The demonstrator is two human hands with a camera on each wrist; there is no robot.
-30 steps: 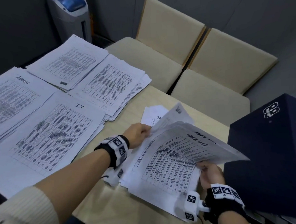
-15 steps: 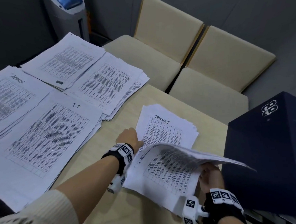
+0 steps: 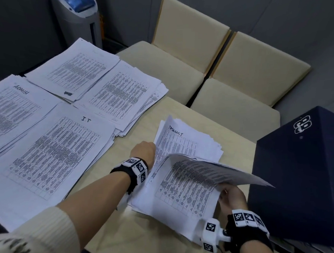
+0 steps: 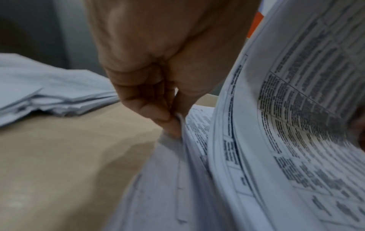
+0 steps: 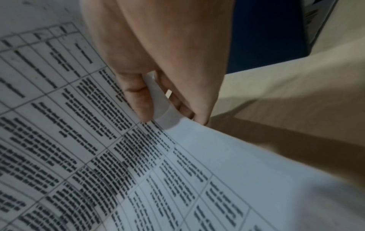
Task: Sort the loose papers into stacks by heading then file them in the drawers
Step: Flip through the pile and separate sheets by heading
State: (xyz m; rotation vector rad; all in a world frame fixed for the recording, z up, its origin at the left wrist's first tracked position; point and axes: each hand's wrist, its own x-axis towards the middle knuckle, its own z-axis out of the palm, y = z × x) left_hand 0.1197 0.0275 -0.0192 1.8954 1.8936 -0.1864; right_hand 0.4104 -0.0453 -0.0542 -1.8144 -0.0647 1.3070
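A loose sheaf of printed sheets (image 3: 187,189) lies on the table's near right. My right hand (image 3: 230,197) pinches the right edge of its upper sheets (image 5: 197,156), thumb on the print, and holds them bent up. Behind the sheaf lies a stack with a handwritten heading (image 3: 184,142). My left hand (image 3: 144,151) is at that stack's left edge, where thumb and forefinger (image 4: 173,123) pinch the edge of a few sheets and curl it up. Sorted stacks lie at the left: ADMIN (image 3: 12,107), I.T (image 3: 53,151), and two more behind (image 3: 76,71) (image 3: 122,95).
A dark blue box (image 3: 304,169) stands on the table (image 3: 149,241) close to my right hand. Beige chairs (image 3: 187,48) stand beyond the far edge. A grey and blue bin (image 3: 77,13) is at the back left. Bare wood shows between the stacks and the sheaf.
My left hand laid the sheet it held onto the headed stack, then moved to that stack's left edge and pinched it. My right hand keeps the sheaf's upper sheets lifted.
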